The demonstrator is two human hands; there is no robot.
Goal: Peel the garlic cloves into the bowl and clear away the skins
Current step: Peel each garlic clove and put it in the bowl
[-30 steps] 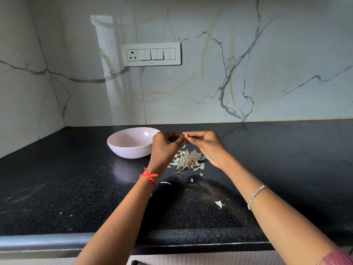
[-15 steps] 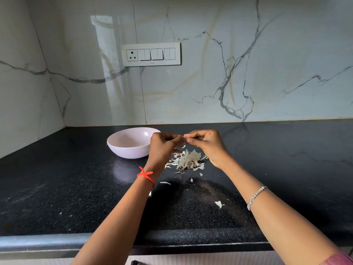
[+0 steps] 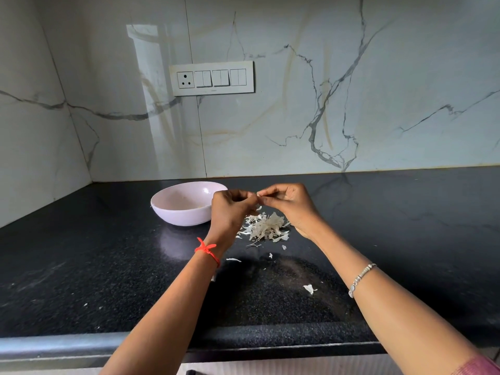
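Both hands meet above the black counter, just right of a pale pink bowl. My left hand has its fingers curled round a garlic clove that is almost wholly hidden. My right hand pinches a bit of white skin at the clove's tip. Under the hands lies a heap of papery garlic skins. Pale contents show dimly at the bottom of the bowl.
Loose skin flakes lie on the black granite counter, one larger flake near my right forearm. A marble wall with a switch plate stands behind. The counter's front edge runs along the bottom.
Both hands have stayed together above the skin heap, with only small finger movements at the clove. The bowl and heap have not moved.
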